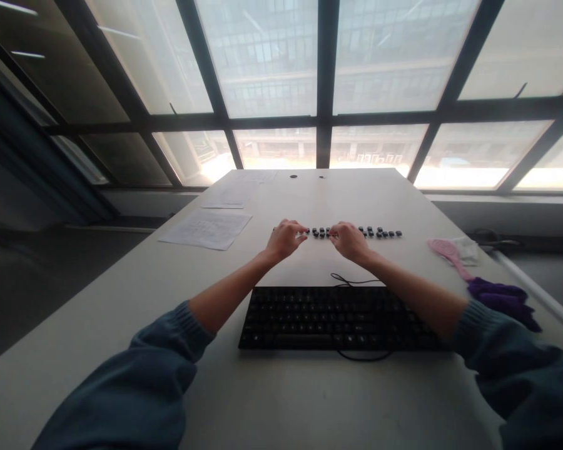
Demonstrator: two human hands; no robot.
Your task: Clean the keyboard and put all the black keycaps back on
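Several small black keycaps (322,232) stand in a loose double row on the white table (216,381), beyond the keyboard. At the left end of the row, my left hand (286,239) has thumb and forefinger curled in a pinch at a keycap (308,230). Around the row's middle, my right hand (349,240) is closed with its fingertips at another keycap, mostly covered by the fingers. More keycaps (385,234) extend to the right of that hand. Beneath my forearms lies a black keyboard (304,319); my right forearm and sleeve cover part of its right side.
Printed papers (206,229) lie at the left of the table. On the right are a pink brush-shaped item (445,249), a clear plastic wrapper (466,251) and a purple cloth (502,300). A black cable (351,280) loops behind the keyboard. Windows (263,62) rise beyond.
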